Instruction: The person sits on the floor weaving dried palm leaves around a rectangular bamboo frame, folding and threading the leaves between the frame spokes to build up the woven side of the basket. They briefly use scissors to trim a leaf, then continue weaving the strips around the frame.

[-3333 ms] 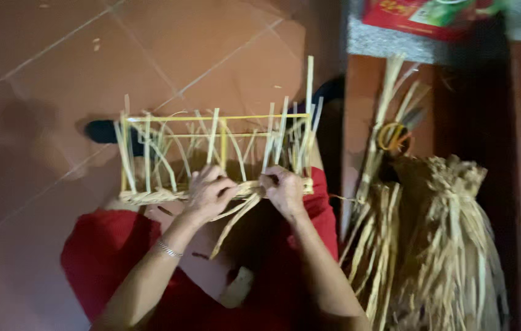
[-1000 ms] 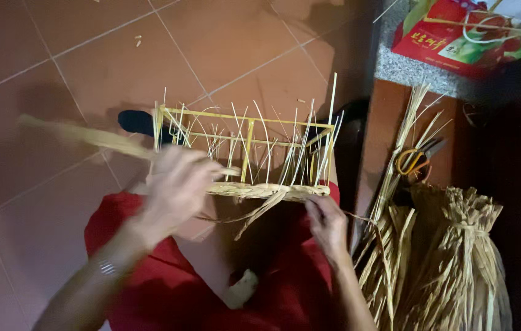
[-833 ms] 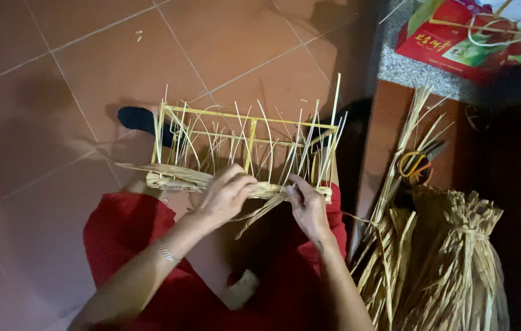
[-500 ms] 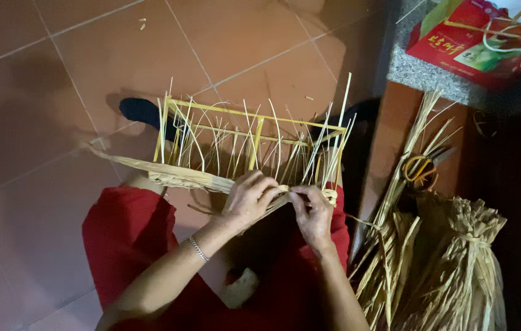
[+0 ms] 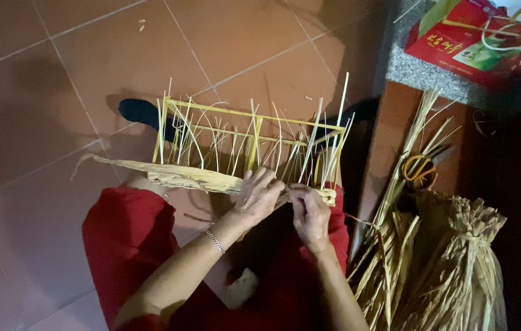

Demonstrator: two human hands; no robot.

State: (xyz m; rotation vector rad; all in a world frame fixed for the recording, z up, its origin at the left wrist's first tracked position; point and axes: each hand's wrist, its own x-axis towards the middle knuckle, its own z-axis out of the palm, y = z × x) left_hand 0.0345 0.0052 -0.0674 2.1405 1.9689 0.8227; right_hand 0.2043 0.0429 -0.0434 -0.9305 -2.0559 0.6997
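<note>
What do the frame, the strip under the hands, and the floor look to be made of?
Frame: thin rigid yellow bars, glossy, perhaps painted metal or plastic; unclear which.
Strip: dried plant fibre, straw or leaf; matt tan, wrinkled, frayed ends. Left hand and right hand pinch it.
Floor: ceramic or clay tiles, reddish-brown, slight sheen, straight grout lines.

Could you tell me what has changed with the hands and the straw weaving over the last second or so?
The left hand, which was out to the left pulling a long strand, has come back in to the woven band and pinches it beside the right hand. The strand's loose end now trails left. The right hand kept its grip; the yellow frame, scissors and straw bundle stayed put.
</note>
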